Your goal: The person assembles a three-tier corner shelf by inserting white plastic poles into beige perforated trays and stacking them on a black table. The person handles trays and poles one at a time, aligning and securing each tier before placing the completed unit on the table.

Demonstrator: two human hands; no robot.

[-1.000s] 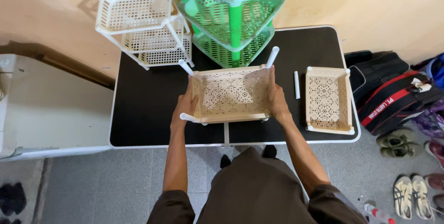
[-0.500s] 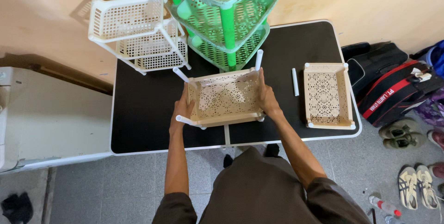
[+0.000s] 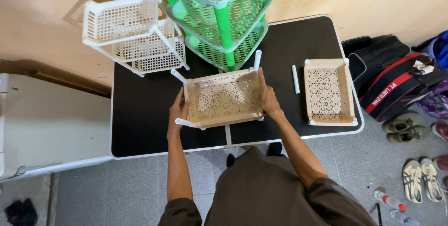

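A cream plastic basket tray point(image 3: 224, 97) with a patterned perforated floor and white corner posts is held over the black table point(image 3: 140, 114). My left hand point(image 3: 178, 110) grips its left edge and my right hand point(image 3: 266, 96) grips its right edge. A second cream basket tray point(image 3: 329, 93) lies flat on the table to the right. Between the two a loose white post point(image 3: 295, 79) lies on the table.
A green tiered plastic rack point(image 3: 221, 16) stands at the back of the table, with a white tiered basket rack point(image 3: 130, 32) to its left. Bags point(image 3: 396, 81) and shoes point(image 3: 415, 179) lie on the floor at right. A white cabinet point(image 3: 42, 123) stands at left.
The view has shifted a little between the frames. Both hands keep hold of the cream basket tray, which stays above the table's middle in front of the green rack.
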